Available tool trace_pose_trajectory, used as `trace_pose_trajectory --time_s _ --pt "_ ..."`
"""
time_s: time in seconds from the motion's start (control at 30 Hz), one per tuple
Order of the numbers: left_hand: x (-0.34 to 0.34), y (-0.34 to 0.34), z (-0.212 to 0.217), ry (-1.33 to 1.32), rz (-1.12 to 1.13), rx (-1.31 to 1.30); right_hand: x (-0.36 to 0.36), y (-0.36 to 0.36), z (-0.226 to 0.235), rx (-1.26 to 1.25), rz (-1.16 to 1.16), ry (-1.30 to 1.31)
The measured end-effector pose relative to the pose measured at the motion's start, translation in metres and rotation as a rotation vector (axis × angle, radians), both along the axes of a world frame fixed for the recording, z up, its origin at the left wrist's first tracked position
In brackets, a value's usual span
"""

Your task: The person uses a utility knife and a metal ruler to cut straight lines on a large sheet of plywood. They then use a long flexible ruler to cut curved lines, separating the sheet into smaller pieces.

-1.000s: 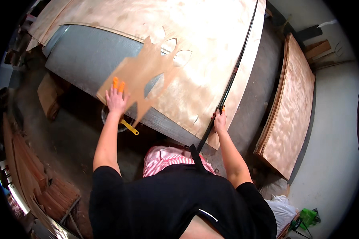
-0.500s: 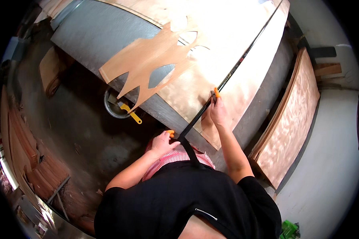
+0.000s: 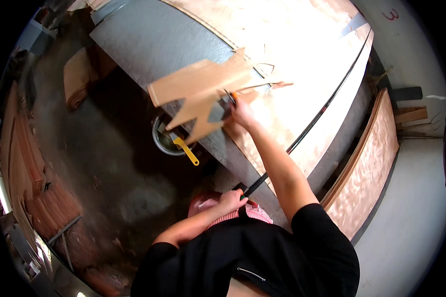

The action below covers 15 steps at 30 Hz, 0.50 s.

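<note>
Your jagged brown cut-out sheet (image 3: 198, 89), pointed prongs and leaf-shaped gaps along it, lies at eleven o'clock from where you stand, partly on the grey bench (image 3: 148, 34) and partly on the large pale sheet (image 3: 282, 49); two prongs overhang the near edge, and its outline is blurred. Your right hand (image 3: 244, 113) is over its right side at twelve o'clock, fingers (image 3: 235, 98) closed on a small dark pointed tool (image 3: 229, 95) aimed toward eleven; you cannot tell from here whether the tip touches the cut-out. Your left hand (image 3: 232, 201), close at your waist, has its fingers wrapped around the near end of a long black rod (image 3: 309, 127), which runs off toward one o'clock over the pale sheet and passes under your right forearm in this view. Past the bench edge, between ten and eleven, a round metal pan (image 3: 158, 142) has a yellow-handled scraper (image 3: 187, 152) leaning across it. Farther out, a curved brown bundle (image 3: 77, 76) stands between ten and eleven, brown wood sheets (image 3: 52, 213) are piled at nine, and a stack of pale panels (image 3: 366, 171) sits at two, beside the wall (image 3: 414, 198).
</note>
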State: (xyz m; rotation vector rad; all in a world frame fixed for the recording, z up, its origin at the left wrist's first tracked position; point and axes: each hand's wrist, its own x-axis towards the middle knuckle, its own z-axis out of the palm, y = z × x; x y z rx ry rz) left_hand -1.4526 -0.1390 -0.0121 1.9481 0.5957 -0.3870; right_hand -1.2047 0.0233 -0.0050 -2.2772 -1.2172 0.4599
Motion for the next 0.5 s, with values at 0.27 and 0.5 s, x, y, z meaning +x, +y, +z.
trace_pose_trajectory --time_s 0.27,0.5 --pt "-0.022 0.047 0.018 0.101 -0.11 0.008 -0.041 -0.009 0.032 0.017 0.203 -0.064" --pt "-0.035 0.036 -0.012 -0.018 0.021 -0.146 -0.055 -0.084 0.016 -0.211 0.249 -0.065"
